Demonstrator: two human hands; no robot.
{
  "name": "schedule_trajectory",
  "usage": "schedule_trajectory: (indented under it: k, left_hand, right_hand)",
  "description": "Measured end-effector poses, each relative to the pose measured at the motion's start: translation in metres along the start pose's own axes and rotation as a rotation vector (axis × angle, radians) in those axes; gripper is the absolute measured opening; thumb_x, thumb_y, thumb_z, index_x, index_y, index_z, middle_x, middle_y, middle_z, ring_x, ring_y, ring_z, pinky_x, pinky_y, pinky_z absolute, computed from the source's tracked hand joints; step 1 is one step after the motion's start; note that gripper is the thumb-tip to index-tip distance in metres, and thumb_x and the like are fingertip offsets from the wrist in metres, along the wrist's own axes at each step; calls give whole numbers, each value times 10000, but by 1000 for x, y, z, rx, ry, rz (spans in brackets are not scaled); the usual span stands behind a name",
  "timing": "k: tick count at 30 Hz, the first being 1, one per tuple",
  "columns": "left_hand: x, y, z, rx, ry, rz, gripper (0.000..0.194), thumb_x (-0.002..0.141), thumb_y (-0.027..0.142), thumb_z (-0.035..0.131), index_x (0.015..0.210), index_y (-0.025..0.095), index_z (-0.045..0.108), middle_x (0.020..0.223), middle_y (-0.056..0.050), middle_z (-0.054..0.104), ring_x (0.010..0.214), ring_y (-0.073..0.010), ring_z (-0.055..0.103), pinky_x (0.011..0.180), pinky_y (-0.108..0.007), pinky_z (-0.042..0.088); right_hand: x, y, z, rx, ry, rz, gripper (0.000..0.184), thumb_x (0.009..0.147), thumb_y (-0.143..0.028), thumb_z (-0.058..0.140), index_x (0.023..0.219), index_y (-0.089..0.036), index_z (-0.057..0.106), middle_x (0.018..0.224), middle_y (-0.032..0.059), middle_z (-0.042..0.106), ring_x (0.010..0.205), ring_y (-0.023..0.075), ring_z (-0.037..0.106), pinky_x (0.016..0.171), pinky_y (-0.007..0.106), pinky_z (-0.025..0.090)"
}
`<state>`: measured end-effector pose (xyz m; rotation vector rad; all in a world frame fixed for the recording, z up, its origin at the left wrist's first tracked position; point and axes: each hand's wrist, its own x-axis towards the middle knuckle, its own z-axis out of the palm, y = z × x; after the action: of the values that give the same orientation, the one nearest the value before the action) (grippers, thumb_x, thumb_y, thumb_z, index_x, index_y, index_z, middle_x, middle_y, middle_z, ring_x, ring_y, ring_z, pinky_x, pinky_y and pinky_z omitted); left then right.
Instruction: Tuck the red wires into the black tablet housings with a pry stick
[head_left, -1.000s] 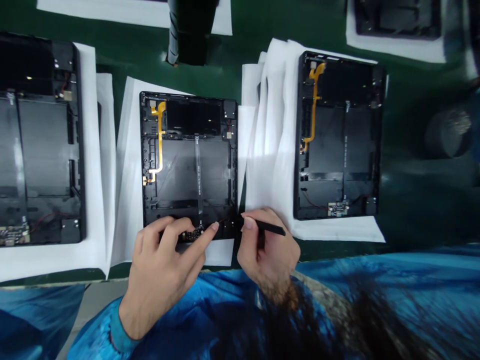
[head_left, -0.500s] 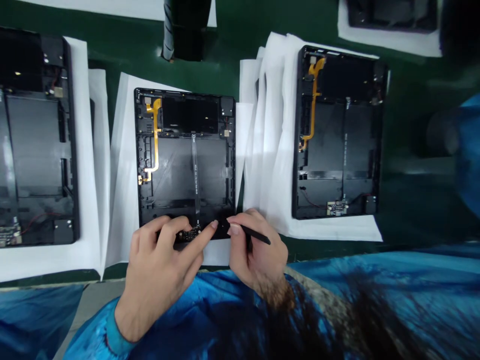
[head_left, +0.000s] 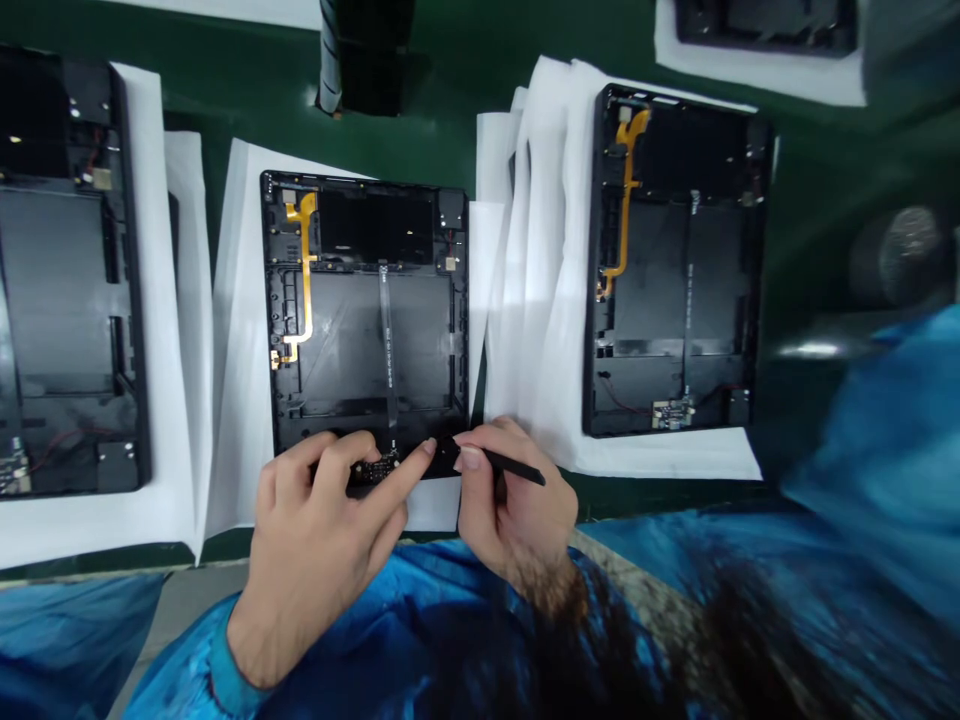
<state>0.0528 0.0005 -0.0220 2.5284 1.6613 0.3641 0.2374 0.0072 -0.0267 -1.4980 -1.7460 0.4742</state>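
Note:
In front of me lies an open tablet housing (head_left: 345, 330), its inside facing up, with an orange flex cable (head_left: 306, 270) along its left side and a dark ribbon cable down the middle. My left hand (head_left: 322, 530) rests over its lower edge, fingers apart, the index finger stretched toward the lower right corner. Partly under those fingers is a small circuit board (head_left: 377, 468). Between thumb and index finger, my right hand (head_left: 517, 500) pinches a slim black stick-like tool (head_left: 517, 467) at that corner. Its working tip is too dark to make out.
A similar housing (head_left: 652, 300) lies to the right on white sheets (head_left: 551, 250), and another (head_left: 60, 290) at the left. A further dark housing (head_left: 772, 22) is at the top right. Another person's blue sleeve (head_left: 892, 450) is at the right. A dark post (head_left: 367, 60) stands behind.
Another person's blue sleeve has come further in from the right. The view has shifted slightly. Both my hands stay nearly in place on the housing, and the black stick-like tool remains pinched.

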Motion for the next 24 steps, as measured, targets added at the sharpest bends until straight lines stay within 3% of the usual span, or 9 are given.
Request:
schedule_trajectory:
  k: [6, 15, 20, 24]
  left_hand:
    - [1, -1, -1, 10, 33, 16, 445, 937, 241, 629, 1317, 471, 651, 1137, -21, 554, 1108, -227, 497, 906, -356, 411]
    - [-4, -11, -1, -82, 85, 106, 386, 961, 209, 648, 1309, 373, 670, 1175, -8, 585, 1115, -196, 546, 929, -363, 471]
    - [-6, -15, -3, -106, 100, 125, 239, 1035, 242, 534, 1174, 292, 722, 1216, 43, 579, 1149, -137, 577, 892, -351, 578]
    - [-7, -14, -3, -72, 104, 107, 304, 1097, 311, 421, 1147, 305, 721, 1223, 96, 575, 1230, -138, 561, 876, -312, 574]
  right_hand:
    - [-1, 5, 2, 50, -59, -102, 288, 877, -25, 563, 1060, -238, 626, 837, 22, 719, 707, 187, 663, 593, 333, 582]
    - [0, -1, -10, 303, -40, 88, 302, 877, -71, 561, 1050, -277, 698, 810, 1, 676, 711, 187, 683, 590, 336, 602]
    - [-4, -2, -12, 308, -110, 39, 326, 875, -80, 566, 1104, -269, 701, 796, 10, 693, 663, 195, 663, 541, 346, 590]
    - [-4, -3, -13, 275, -150, 35, 321, 863, -73, 620, 1091, -286, 700, 739, -23, 696, 569, 171, 617, 451, 314, 527]
